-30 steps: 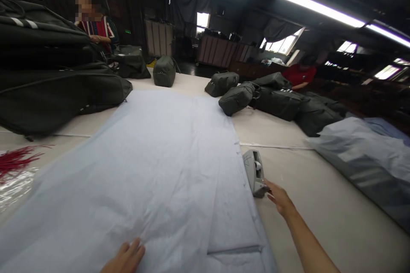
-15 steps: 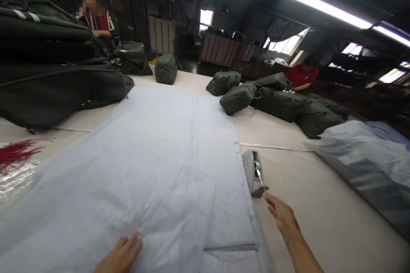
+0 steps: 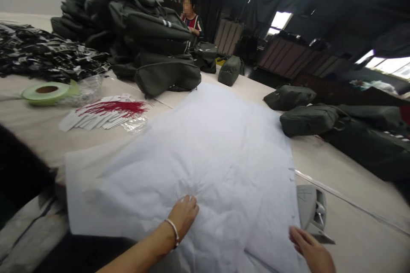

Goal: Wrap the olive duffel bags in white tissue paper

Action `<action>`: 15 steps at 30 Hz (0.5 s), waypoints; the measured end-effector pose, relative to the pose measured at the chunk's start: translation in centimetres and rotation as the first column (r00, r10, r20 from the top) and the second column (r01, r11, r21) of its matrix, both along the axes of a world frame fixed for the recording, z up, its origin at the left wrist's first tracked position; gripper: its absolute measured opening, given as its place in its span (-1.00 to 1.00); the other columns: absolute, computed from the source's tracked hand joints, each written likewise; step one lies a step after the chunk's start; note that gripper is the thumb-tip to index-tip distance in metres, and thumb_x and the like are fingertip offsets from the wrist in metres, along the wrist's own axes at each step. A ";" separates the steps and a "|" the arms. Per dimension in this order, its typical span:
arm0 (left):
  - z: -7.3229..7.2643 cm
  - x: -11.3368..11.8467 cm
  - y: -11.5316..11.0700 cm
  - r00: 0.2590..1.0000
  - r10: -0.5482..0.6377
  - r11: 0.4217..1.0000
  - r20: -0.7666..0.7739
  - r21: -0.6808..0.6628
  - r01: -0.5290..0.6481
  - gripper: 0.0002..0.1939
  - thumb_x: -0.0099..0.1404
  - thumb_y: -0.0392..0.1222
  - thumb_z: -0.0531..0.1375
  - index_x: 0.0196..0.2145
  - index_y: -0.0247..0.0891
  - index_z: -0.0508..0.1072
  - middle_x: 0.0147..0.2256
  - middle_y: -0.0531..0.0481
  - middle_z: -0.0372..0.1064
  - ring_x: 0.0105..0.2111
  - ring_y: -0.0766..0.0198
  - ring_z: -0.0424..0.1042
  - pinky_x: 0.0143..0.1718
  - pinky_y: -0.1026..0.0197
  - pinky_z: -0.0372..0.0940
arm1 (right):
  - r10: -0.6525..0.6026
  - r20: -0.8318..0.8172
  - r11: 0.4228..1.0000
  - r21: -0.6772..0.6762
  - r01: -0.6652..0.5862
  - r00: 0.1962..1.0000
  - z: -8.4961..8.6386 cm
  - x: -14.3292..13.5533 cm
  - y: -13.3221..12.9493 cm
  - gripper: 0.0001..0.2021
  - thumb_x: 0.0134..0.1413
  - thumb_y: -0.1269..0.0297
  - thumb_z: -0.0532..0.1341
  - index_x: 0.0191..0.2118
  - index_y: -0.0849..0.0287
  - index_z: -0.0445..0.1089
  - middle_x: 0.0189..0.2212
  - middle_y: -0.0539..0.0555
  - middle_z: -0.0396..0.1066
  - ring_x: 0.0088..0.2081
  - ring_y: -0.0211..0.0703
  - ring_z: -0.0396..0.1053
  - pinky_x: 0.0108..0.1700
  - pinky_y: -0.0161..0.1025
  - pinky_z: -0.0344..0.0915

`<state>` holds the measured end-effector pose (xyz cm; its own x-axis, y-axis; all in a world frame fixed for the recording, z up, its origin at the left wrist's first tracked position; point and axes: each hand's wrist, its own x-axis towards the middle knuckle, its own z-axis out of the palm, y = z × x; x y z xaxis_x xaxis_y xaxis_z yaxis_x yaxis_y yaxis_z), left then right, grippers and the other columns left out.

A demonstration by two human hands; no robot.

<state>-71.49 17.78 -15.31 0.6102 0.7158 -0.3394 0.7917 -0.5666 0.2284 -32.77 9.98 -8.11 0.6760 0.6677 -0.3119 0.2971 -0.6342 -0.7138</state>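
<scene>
the step in hand seems to be a two-handed hold on the thin pale sheet (image 3: 224,140), which lies creased over the near part of the table (image 3: 358,226). the left hand (image 3: 184,217) rests on it palm down, fingers together and lightly bent, with creases fanning out from the fingertips; whether it also pinches a fold is hidden. the right hand (image 3: 312,249) is at the sheet's right edge, thumb and forefinger drawn close, nearly closed; i cannot tell if anything thin is caught between them. just beyond it, beside that same edge, is a grey dispenser (image 3: 306,207), which the hand does not seem to grip. from here, i judge, any move of the right hand calls for light fingertip control along the edge, with the left keeping the sheet from sliding. white tags with red strings (image 3: 102,115) and a green roll (image 3: 48,92) lie to the left, and dark bags (image 3: 309,119) sit past the sheet's far right side.
</scene>
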 end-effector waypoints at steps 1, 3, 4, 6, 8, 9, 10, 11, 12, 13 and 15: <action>0.0 0.0 -0.1 1.000 0.007 1.000 0.014 0.002 -0.007 -0.66 0.34 -0.46 0.00 0.01 -0.32 0.40 0.14 -0.28 0.24 0.06 -0.05 0.30 -0.07 -0.09 0.40 | 0.097 -0.037 0.995 0.007 -0.097 0.995 0.0 -2.8 2.4 -0.60 -0.48 -0.19 0.26 -0.50 -0.01 0.42 -0.46 0.21 0.49 -0.33 0.18 0.49 -0.20 0.09 0.42; 0.1 0.1 -0.1 0.999 0.018 1.000 0.031 0.003 -0.018 -0.67 0.35 -0.45 0.00 -0.01 -0.33 0.42 0.11 -0.28 0.26 0.05 -0.05 0.31 -0.09 -0.08 0.40 | 0.326 -0.148 0.945 0.034 -0.325 0.934 -0.5 -8.2 7.4 -0.58 -0.35 -0.10 0.30 -0.36 0.09 0.43 -0.43 0.13 0.50 -0.34 0.07 0.49 -0.22 -0.03 0.43; 0.1 0.1 -0.1 0.999 0.023 1.000 0.037 0.003 -0.023 -0.69 0.36 -0.43 0.00 -0.02 -0.33 0.43 0.10 -0.27 0.28 0.04 -0.05 0.31 -0.09 -0.08 0.40 | 0.411 -0.196 0.911 0.044 -0.410 0.890 -0.8 -10.5 9.7 -0.56 -0.33 -0.04 0.32 -0.29 0.12 0.42 -0.48 0.09 0.48 -0.39 0.03 0.48 -0.28 -0.07 0.42; 0.2 0.2 -0.1 0.998 0.032 0.999 0.046 0.001 -0.032 -0.71 0.38 -0.41 0.00 -0.04 -0.33 0.44 0.09 -0.26 0.29 0.03 -0.04 0.32 -0.10 -0.06 0.40 | 0.515 -0.266 0.852 0.054 -0.521 0.815 -1.3 -13.8 13.6 -0.48 -0.34 0.07 0.35 -0.16 0.15 0.33 -0.55 0.00 0.45 -0.47 -0.04 0.45 -0.39 -0.15 0.39; 0.2 0.2 -0.2 0.998 0.041 0.999 0.055 -0.001 -0.041 -0.72 0.39 -0.38 0.01 -0.05 -0.33 0.44 0.09 -0.25 0.30 0.03 -0.04 0.33 -0.10 -0.06 0.40 | 0.555 -0.301 0.820 0.040 -0.571 0.776 -1.8 -15.4 16.0 -0.49 -0.31 0.14 0.35 -0.15 0.14 0.25 -0.56 -0.04 0.44 -0.49 -0.12 0.43 -0.43 -0.24 0.35; 0.2 0.2 -0.3 0.997 0.045 0.999 0.060 -0.001 -0.045 -0.72 0.39 -0.37 0.00 -0.04 -0.33 0.44 0.10 -0.25 0.29 0.03 -0.04 0.33 -0.10 -0.07 0.39 | 0.560 -0.308 0.812 0.021 -0.583 0.769 -2.1 -15.6 16.7 -0.55 -0.26 0.17 0.34 -0.19 0.13 0.23 -0.55 -0.04 0.44 -0.48 -0.15 0.43 -0.44 -0.28 0.33; 0.2 0.2 -0.3 0.997 0.049 0.999 0.066 -0.001 -0.049 -0.72 0.40 -0.37 0.00 -0.04 -0.33 0.44 0.11 -0.24 0.28 0.04 -0.04 0.32 -0.09 -0.07 0.39 | 0.558 -0.308 0.808 -0.008 -0.589 0.770 -2.5 -15.6 17.2 -0.63 -0.19 0.20 0.33 -0.25 0.13 0.21 -0.54 -0.04 0.45 -0.48 -0.19 0.43 -0.44 -0.31 0.32; 0.1 0.2 -0.4 0.996 0.053 0.999 0.071 -0.001 -0.053 -0.71 0.40 -0.37 0.00 -0.03 -0.33 0.43 0.12 -0.25 0.27 0.05 -0.05 0.31 -0.09 -0.08 0.39 | 0.554 -0.303 0.805 -0.044 -0.592 0.776 -3.0 -15.5 17.5 -0.71 -0.12 0.23 0.30 -0.29 0.14 0.20 -0.53 -0.03 0.44 -0.48 -0.22 0.42 -0.45 -0.34 0.30; 0.1 0.2 -0.5 0.996 0.056 0.998 0.076 -0.002 -0.056 -0.71 0.40 -0.37 -0.01 -0.02 -0.33 0.43 0.13 -0.25 0.26 0.06 -0.05 0.31 -0.09 -0.09 0.39 | 0.548 -0.291 0.801 -0.087 -0.592 0.784 -3.5 -15.4 17.6 -0.77 -0.04 0.26 0.28 -0.33 0.14 0.19 -0.53 -0.04 0.44 -0.49 -0.25 0.41 -0.47 -0.36 0.28; 0.1 0.2 -0.5 0.995 0.059 0.998 0.080 -0.003 -0.059 -0.70 0.40 -0.38 -0.01 -0.01 -0.33 0.43 0.14 -0.26 0.25 0.06 -0.06 0.30 -0.08 -0.10 0.39 | 0.543 -0.271 0.797 -0.132 -0.590 0.795 -4.1 -15.3 17.7 -0.82 0.02 0.29 0.25 -0.35 0.15 0.19 -0.54 -0.05 0.42 -0.50 -0.27 0.40 -0.48 -0.38 0.26; 0.0 0.2 -0.6 0.994 0.064 0.998 0.084 -0.007 -0.063 -0.69 0.40 -0.38 -0.01 0.00 -0.34 0.42 0.14 -0.28 0.24 0.07 -0.06 0.29 -0.09 -0.11 0.39 | 0.540 -0.216 0.784 -0.224 -0.580 0.813 -5.5 -15.2 17.7 -0.85 0.12 0.32 0.22 -0.37 0.18 0.22 -0.56 -0.08 0.38 -0.54 -0.30 0.36 -0.52 -0.39 0.24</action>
<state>-71.32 17.17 -15.29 0.5899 0.7529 -0.2918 0.8041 -0.5147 0.2975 -48.01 27.64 -13.64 0.1477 0.7923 -0.5919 0.5746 -0.5559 -0.6007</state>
